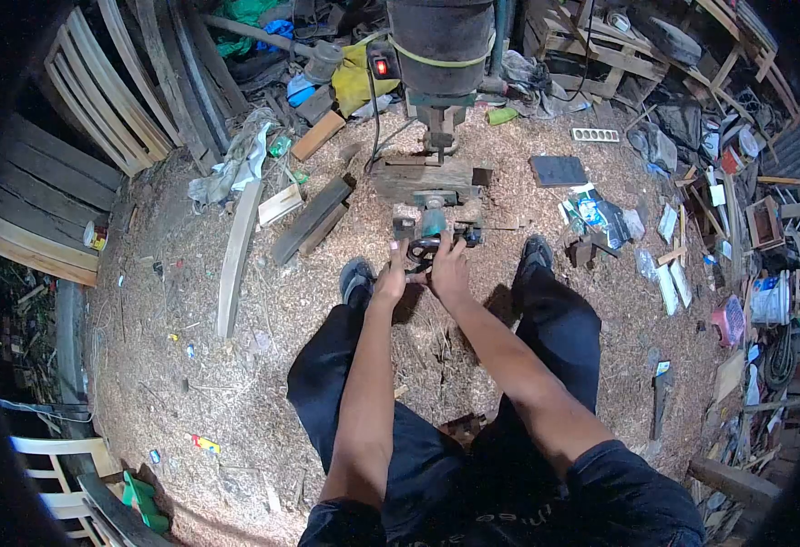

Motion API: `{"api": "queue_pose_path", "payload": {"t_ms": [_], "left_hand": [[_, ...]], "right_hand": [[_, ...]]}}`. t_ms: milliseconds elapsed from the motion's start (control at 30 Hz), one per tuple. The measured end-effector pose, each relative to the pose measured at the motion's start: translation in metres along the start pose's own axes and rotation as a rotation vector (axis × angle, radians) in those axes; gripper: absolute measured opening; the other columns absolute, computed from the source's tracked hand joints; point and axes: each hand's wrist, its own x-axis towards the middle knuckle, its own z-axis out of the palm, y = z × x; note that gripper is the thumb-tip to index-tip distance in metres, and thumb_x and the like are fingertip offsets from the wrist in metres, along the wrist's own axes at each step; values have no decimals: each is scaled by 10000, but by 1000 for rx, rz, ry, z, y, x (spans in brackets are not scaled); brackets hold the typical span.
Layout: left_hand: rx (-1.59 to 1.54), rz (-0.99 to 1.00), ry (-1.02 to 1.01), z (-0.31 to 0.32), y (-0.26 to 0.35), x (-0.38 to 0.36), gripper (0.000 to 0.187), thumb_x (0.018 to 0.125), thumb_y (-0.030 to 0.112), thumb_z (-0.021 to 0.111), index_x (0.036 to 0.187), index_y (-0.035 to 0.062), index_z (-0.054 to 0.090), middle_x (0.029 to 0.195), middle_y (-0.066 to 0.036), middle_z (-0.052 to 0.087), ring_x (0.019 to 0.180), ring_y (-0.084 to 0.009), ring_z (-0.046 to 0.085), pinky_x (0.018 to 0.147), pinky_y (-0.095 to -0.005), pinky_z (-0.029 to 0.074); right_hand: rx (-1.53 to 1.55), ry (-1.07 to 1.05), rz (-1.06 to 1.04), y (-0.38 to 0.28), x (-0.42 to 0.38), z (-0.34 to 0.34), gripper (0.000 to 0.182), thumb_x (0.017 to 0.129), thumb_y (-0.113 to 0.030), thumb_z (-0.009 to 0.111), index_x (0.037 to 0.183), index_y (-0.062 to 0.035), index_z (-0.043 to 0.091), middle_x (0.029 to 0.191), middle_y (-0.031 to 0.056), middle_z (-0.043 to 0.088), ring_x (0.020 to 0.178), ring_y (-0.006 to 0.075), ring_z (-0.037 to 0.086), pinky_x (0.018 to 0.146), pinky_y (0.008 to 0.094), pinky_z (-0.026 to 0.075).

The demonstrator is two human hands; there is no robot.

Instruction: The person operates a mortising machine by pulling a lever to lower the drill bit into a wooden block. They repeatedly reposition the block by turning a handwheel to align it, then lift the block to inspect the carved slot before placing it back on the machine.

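My left hand is closed on the left side of a black handwheel. Gripping the wheel's right side is my right hand, its fingers curled over the rim. Just beyond sits a green vise-like carriage of a floor-standing machine. A weathered wooden block lies across behind it. Above the block points a narrow bit, under a large dark motor housing ringed by a yellow-green band. My fingers partly hide the wheel.
Wood shavings cover the ground. Left of the machine lie dark timber pieces and a long curved plank. A red-lit switch hangs by the housing. On the right are a dark flat slab, a power strip and plastic wrappers.
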Motion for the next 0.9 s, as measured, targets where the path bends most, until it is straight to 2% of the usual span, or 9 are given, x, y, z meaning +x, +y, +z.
{"api": "queue_pose_path", "payload": {"t_ms": [67, 133, 167, 267, 300, 400, 433, 733, 900], "left_hand": [[9, 46, 4, 3, -4, 4, 670, 1031, 579, 129, 1547, 201, 329, 1548, -171, 387, 1439, -349, 343, 1185, -391, 259], [81, 95, 15, 2, -4, -2, 603, 1057, 510, 227, 1550, 175, 318, 1535, -171, 409, 1420, -341, 381, 1171, -387, 292], [61, 150, 44, 5, -5, -2, 594, 1020, 290, 465, 1563, 148, 270, 1510, -186, 438, 1387, -345, 428, 1145, -388, 339], [436, 124, 29, 10, 19, -30, 768, 907, 111, 579, 1579, 156, 210, 1518, -205, 416, 1377, -360, 434, 1139, -398, 352], [530, 159, 47, 8, 20, -32, 934, 801, 21, 624, 1589, 181, 149, 1523, -181, 418, 1365, -364, 444, 1128, -404, 371], [639, 160, 28, 0, 22, -35, 940, 815, 46, 644, 1588, 233, 142, 1560, -122, 380, 1371, -336, 446, 1132, -449, 363], [779, 292, 171, 3, 13, -32, 970, 812, 47, 696, 1584, 266, 152, 1458, -144, 508, 1271, -377, 540, 1057, -458, 436], [798, 277, 161, 5, 10, -27, 923, 821, 64, 692, 1580, 231, 194, 1608, -88, 298, 1442, -292, 353, 1144, -553, 294], [896, 227, 202, 1, 9, -28, 915, 809, -37, 598, 1572, 291, 213, 1613, -71, 292, 1428, -304, 375, 1138, -571, 302]], "right_hand": [[25, -55, -27, 6, 4, -1, 1149, 592, -325, 945, 1446, -29, 237, 1237, 311, 407, 981, 525, 603, 837, 550, 527], [76, -185, -146, 16, -1, -22, 1103, 666, -293, 910, 1470, -51, 195, 1252, 338, 426, 1005, 524, 601, 875, 532, 524], [155, -249, -206, 24, 3, -30, 1083, 694, -277, 894, 1479, -61, 180, 1260, 344, 429, 1020, 521, 599, 884, 526, 524], [255, -408, -345, 38, 17, -53, 996, 792, -201, 814, 1510, -109, 131, 1283, 336, 453, 1117, 503, 568, 946, 505, 496], [291, -401, -394, 44, 20, -49, 986, 798, -189, 807, 1512, -112, 132, 1283, 331, 459, 1132, 499, 561, 957, 501, 489], [333, -371, -463, 55, 23, -39, 957, 786, -128, 767, 1511, -114, 143, 1256, 337, 485, 1121, 503, 565, 949, 499, 487], [335, -359, -471, 55, 23, -40, 948, 778, -104, 750, 1510, -114, 148, 1243, 342, 495, 1109, 506, 570, 940, 499, 490], [373, -415, -428, 53, 25, -46, 920, 795, -81, 789, 1497, -98, 195, 1377, 279, 455, 1251, 440, 514, 1036, 452, 451], [388, -353, -524, 56, 28, -37, 914, 785, -57, 782, 1492, -75, 204, 1364, 272, 459, 1243, 429, 521, 1015, 439, 467]]}}
